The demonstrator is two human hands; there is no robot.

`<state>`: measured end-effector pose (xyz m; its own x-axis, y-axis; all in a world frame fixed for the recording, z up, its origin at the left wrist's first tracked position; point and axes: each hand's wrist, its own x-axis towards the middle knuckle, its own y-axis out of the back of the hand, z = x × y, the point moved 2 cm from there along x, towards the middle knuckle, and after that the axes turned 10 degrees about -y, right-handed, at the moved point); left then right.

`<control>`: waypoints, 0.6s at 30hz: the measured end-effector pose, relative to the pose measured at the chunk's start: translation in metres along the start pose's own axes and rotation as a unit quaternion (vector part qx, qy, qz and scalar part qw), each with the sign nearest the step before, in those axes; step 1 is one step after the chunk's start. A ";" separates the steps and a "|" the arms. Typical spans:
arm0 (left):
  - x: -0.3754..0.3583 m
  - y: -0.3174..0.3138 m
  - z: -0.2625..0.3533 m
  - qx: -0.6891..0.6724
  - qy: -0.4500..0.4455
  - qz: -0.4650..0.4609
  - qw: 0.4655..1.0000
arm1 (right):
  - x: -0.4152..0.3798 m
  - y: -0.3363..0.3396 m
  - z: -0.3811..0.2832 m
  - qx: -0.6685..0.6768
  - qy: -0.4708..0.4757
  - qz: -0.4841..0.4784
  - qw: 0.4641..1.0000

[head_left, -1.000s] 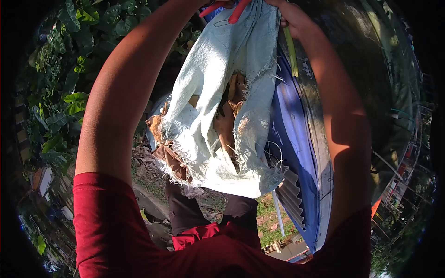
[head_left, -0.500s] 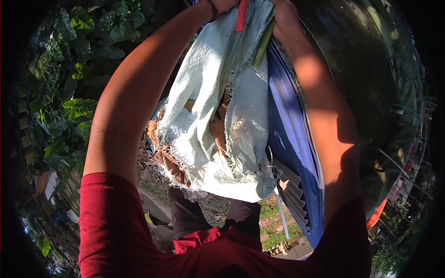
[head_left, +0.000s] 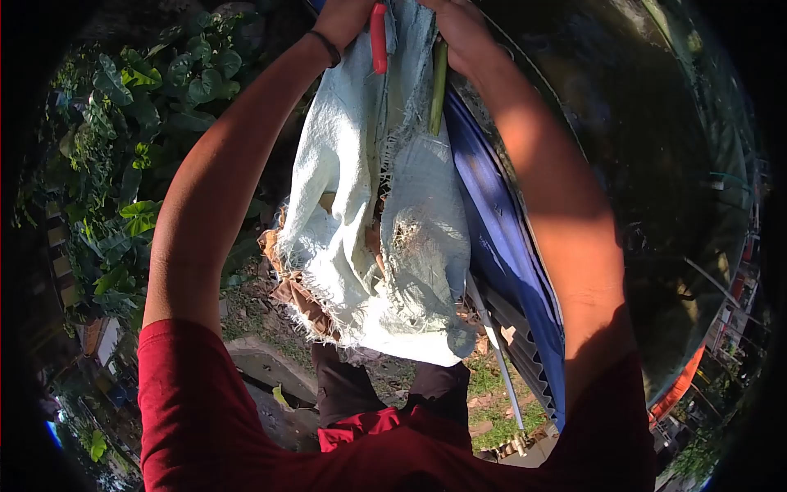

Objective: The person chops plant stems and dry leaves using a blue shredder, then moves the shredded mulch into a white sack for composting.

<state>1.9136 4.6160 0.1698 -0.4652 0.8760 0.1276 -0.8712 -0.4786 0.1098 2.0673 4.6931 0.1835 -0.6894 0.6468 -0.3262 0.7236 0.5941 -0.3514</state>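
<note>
A frayed white woven sack (head_left: 426, 189) hangs between my arms, with dry brown leaves (head_left: 307, 299) showing through its torn lower left side. At the top edge of the view, my left hand (head_left: 348, 18) is closed beside a red handle (head_left: 378, 39), whose tool is not visible. My right hand (head_left: 466, 34) grips the sack's upper right part, its fingers partly cut off by the frame. Just below that hand a green stalk (head_left: 438, 86) lies against the sack.
A blue sheet (head_left: 500, 213) runs down beside my right arm, with corrugated sheeting (head_left: 525, 353) and a thin pole (head_left: 497, 353) under it. Dark water (head_left: 631, 156) lies to the right. Leafy plants (head_left: 139, 156) fill the left side.
Both hands have come slightly down and left in the view, with the sack's top, red handle and stalk. More of my left hand shows.
</note>
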 end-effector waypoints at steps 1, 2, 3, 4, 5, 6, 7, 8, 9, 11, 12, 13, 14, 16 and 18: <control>-0.002 -0.001 -0.001 -0.031 0.026 0.041 0.998 | 0.000 0.000 -0.002 0.001 0.002 0.000 1.000; -0.004 -0.002 0.003 -0.030 0.037 0.055 0.997 | -0.003 -0.004 -0.003 -0.030 -0.001 0.002 1.000; -0.004 -0.006 0.006 -0.028 0.036 0.053 0.998 | -0.005 -0.006 -0.005 -0.062 -0.004 0.006 0.998; -0.005 -0.010 0.010 -0.049 0.026 0.066 0.996 | -0.003 -0.006 -0.005 -0.079 0.016 -0.001 0.997; -0.002 -0.013 0.007 -0.069 0.016 0.077 0.994 | -0.004 -0.008 -0.005 -0.076 0.016 0.001 0.997; 0.006 -0.014 0.003 -0.076 -0.012 0.066 0.995 | -0.005 -0.010 -0.007 -0.124 0.038 0.030 0.991; 0.015 -0.016 0.001 -0.074 -0.010 0.066 0.995 | -0.005 -0.013 -0.009 -0.171 0.058 0.059 0.982; 0.023 -0.020 -0.002 -0.103 0.012 0.067 0.992 | -0.020 -0.019 -0.021 -0.238 0.024 0.128 0.962; 0.023 -0.021 0.007 -0.128 0.034 0.071 0.989 | -0.010 -0.016 -0.014 -0.234 0.022 0.124 0.964; 0.028 -0.028 0.005 -0.128 0.039 0.068 0.989 | 0.012 -0.007 -0.001 -0.104 0.058 0.010 0.993; 0.033 -0.020 -0.001 -0.103 0.047 0.050 0.992 | 0.014 -0.008 0.004 -0.007 0.083 -0.035 0.996; 0.036 -0.017 -0.009 -0.083 0.057 0.028 0.995 | 0.014 -0.002 0.006 -0.008 0.082 -0.031 0.996; 0.036 -0.016 -0.005 -0.082 0.051 0.025 0.995 | 0.012 0.000 0.003 0.021 0.060 -0.033 0.997; 0.026 -0.023 0.003 -0.272 0.081 -0.026 0.959 | 0.008 0.004 -0.004 0.047 0.041 -0.031 0.998; 0.022 -0.020 0.010 -0.304 0.121 -0.047 0.944 | 0.008 -0.003 -0.006 0.088 0.010 -0.021 0.996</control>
<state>1.9223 4.6439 0.1804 -0.3397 0.9361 -0.0915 -0.8054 -0.3398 -0.4858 2.0596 4.6991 0.1874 -0.7166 0.6337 -0.2914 0.6760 0.5281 -0.5140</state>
